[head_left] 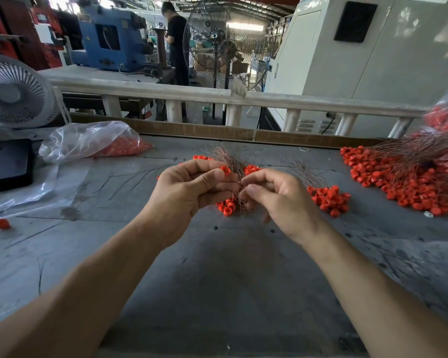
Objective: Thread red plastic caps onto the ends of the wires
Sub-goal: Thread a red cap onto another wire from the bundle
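Observation:
My left hand (192,188) pinches a red plastic cap (225,170) between thumb and forefinger, and its lower fingers curl round a bundle of thin copper wires (226,157) that fans upward behind the hands. My right hand (279,200) is close beside it, with forefinger and thumb pinching at the wires near the bundle's middle. Both hands hover over the grey table (217,280). Loose red caps (228,206) lie under the hands, partly hidden by them.
A small heap of caps (330,198) lies right of my hands. A large pile of caps with wires (411,177) is at the right. A clear bag of caps (93,142) and a white fan (13,93) sit at the left. One stray cap (2,224) lies at the far left.

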`<state>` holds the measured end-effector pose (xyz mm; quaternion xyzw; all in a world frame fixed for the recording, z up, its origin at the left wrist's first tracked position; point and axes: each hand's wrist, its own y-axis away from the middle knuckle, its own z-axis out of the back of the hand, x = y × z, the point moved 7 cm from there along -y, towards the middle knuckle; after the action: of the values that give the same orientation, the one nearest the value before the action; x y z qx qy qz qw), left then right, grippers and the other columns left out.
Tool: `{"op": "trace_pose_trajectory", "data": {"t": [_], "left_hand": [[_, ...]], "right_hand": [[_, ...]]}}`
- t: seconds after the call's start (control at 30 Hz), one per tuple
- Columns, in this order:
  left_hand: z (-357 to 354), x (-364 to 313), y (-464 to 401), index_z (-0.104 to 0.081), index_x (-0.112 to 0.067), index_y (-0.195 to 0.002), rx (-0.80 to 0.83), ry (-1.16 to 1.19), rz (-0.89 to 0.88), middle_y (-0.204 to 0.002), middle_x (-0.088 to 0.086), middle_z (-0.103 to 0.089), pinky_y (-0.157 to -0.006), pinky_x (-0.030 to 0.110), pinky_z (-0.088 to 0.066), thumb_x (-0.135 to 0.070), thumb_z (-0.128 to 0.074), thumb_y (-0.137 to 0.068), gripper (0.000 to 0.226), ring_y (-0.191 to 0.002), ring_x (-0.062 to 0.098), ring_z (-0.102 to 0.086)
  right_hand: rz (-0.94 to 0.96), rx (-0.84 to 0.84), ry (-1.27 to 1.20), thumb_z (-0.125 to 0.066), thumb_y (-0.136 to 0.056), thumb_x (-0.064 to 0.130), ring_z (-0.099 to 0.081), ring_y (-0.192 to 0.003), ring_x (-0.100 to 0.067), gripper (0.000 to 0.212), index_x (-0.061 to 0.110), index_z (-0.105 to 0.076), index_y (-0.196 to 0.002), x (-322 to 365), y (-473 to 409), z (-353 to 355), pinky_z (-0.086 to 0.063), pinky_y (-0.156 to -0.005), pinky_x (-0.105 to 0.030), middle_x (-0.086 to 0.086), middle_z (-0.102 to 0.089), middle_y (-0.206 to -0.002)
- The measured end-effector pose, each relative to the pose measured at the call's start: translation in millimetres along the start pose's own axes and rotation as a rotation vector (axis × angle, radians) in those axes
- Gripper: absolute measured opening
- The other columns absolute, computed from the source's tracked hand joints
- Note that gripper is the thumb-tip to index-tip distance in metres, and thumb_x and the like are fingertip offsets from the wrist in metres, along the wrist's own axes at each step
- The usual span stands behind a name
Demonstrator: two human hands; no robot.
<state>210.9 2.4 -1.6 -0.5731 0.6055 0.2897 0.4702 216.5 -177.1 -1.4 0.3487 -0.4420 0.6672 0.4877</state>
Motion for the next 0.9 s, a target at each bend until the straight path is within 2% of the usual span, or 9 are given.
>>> {"op": "trace_pose_trajectory", "data": {"t": [0.1,0.2,0.3,0.37,0.47,0.53,0.67,0.77,0.9], "left_hand": [[3.2,-3.7,-0.3,-0.068,0.002,-0.106,-0.025,-0.004,-0.02,-0.099,0.023,-0.074,-0.074,0.031,-0.062,-0.015,-0.072,-0.08,0.031,-0.085,0.027,-0.075],[4.4,-6.6,0.1,-0.067,0.001,-0.107,-0.034,-0.004,-0.026,-0.096,0.02,-0.074,-0.073,0.031,-0.062,-0.016,-0.072,-0.079,0.033,-0.081,0.025,-0.074],[4.4,-8.5,0.8,-0.068,0.001,-0.106,-0.034,-0.007,-0.023,-0.096,0.019,-0.074,-0.072,0.031,-0.062,-0.016,-0.071,-0.079,0.032,-0.079,0.023,-0.073],[4.6,-9.1,1.4,-0.068,0.0,-0.104,-0.037,-0.005,-0.024,-0.095,0.019,-0.074,-0.071,0.031,-0.062,-0.017,-0.072,-0.078,0.032,-0.078,0.023,-0.072],[4.6,-8.7,1.0,-0.068,-0.001,-0.101,-0.036,-0.003,-0.026,-0.093,0.019,-0.074,-0.071,0.03,-0.062,-0.016,-0.073,-0.078,0.028,-0.078,0.024,-0.072],[4.7,-7.6,0.6,-0.068,0.0,-0.102,-0.034,-0.009,-0.025,-0.093,0.019,-0.073,-0.071,0.03,-0.062,-0.015,-0.072,-0.079,0.027,-0.079,0.025,-0.072],[3.0,-4.2,0.2,-0.067,0.001,-0.103,-0.024,-0.021,-0.017,-0.092,0.018,-0.072,-0.071,0.031,-0.062,-0.014,-0.071,-0.082,0.026,-0.078,0.024,-0.071],[3.0,-2.4,0.3,-0.067,0.001,-0.102,-0.029,-0.031,-0.008,-0.092,0.018,-0.072,-0.071,0.032,-0.062,-0.013,-0.072,-0.082,0.025,-0.078,0.024,-0.071],[3.2,1.4,-0.1,-0.066,0.0,-0.102,-0.026,-0.04,0.023,-0.092,0.019,-0.072,-0.073,0.033,-0.063,-0.012,-0.072,-0.082,0.024,-0.076,0.024,-0.072]], "right_hand": [[0.051,-0.121,0.21,-0.07,-0.095,0.017,-0.065,-0.065,-0.002,0.01,0.025,-0.075,-0.091,-5.9,-4.0,14.2,-0.052,-0.066,-0.022,0.011,-0.075,-0.076],[0.072,-0.056,0.356,-0.076,-0.091,0.023,-0.063,-0.068,0.004,0.005,0.027,-0.077,-0.088,-8.4,-2.8,2.6,-0.045,-0.063,-0.013,0.022,-0.071,-0.074],[0.091,-0.007,0.461,-0.077,-0.089,0.027,-0.065,-0.077,-0.002,0.005,0.03,-0.076,-0.086,-5.2,-1.5,-13.0,-0.053,-0.075,-0.03,0.016,-0.072,-0.08],[0.12,-0.021,0.508,-0.076,-0.09,0.029,-0.066,-0.082,-0.006,0.004,0.03,-0.076,-0.086,1.0,-1.8,-14.8,-0.054,-0.079,-0.034,0.014,-0.072,-0.085],[0.112,-0.241,0.59,-0.071,-0.093,0.025,-0.068,-0.089,-0.015,0.006,0.026,-0.076,-0.091,5.8,-6.6,16.7,-0.054,-0.081,-0.035,0.009,-0.075,-0.094],[0.012,-0.346,0.732,-0.066,-0.095,0.02,-0.067,-0.097,-0.024,0.01,0.023,-0.075,-0.098,-3.4,-10.4,40.8,-0.053,-0.083,-0.035,0.0,-0.074,-0.106],[-0.223,-0.256,0.929,-0.059,-0.1,0.021,-0.06,-0.116,-0.036,0.025,0.01,-0.069,-0.12,-37.7,-16.4,48.1,-0.049,-0.095,-0.039,-0.016,-0.062,-0.125],[-0.244,-0.265,0.982,-0.061,-0.1,0.027,-0.061,-0.115,-0.037,0.028,0.007,-0.069,-0.117,-41.5,-19.6,45.8,-0.049,-0.09,-0.038,-0.018,-0.063,-0.123],[-0.242,-0.296,0.933,-0.067,-0.097,0.027,-0.065,-0.105,-0.036,0.019,0.01,-0.073,-0.104,-43.1,-22.9,48.6,-0.051,-0.084,-0.037,-0.015,-0.071,-0.108]]}}
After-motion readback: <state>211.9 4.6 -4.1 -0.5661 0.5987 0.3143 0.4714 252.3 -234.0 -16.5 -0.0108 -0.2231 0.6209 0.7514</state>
